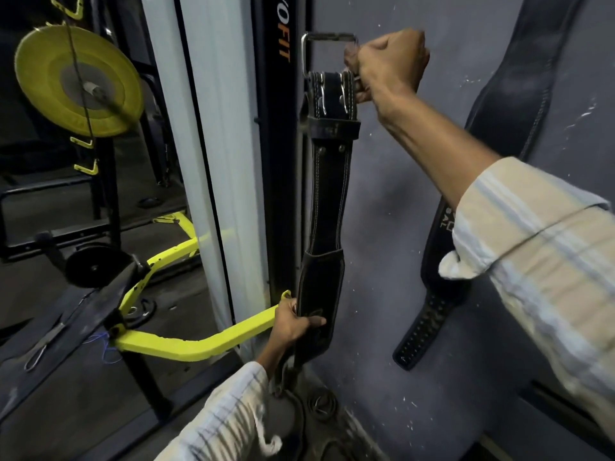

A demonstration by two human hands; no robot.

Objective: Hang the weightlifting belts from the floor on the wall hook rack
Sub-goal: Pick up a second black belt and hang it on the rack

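Note:
A black leather weightlifting belt (327, 194) with white stitching hangs straight down against the grey wall (382, 227). Its steel buckle (327, 39) stands at the top. My right hand (387, 64) is closed on the belt's top end, right beside the buckle. My left hand (294, 322) grips the belt's wide lower part from the left. A second black belt (492, 128) hangs on the wall further right, its perforated tail (422, 331) pointing down. The hook rack itself is hidden from me.
A black upright post (276, 144) with orange lettering stands just left of the belt. A mirror (100, 194) reflects a yellow weight plate (76, 81) and a yellow frame bar (186, 344). Dark straps lie on the floor (319, 404) below.

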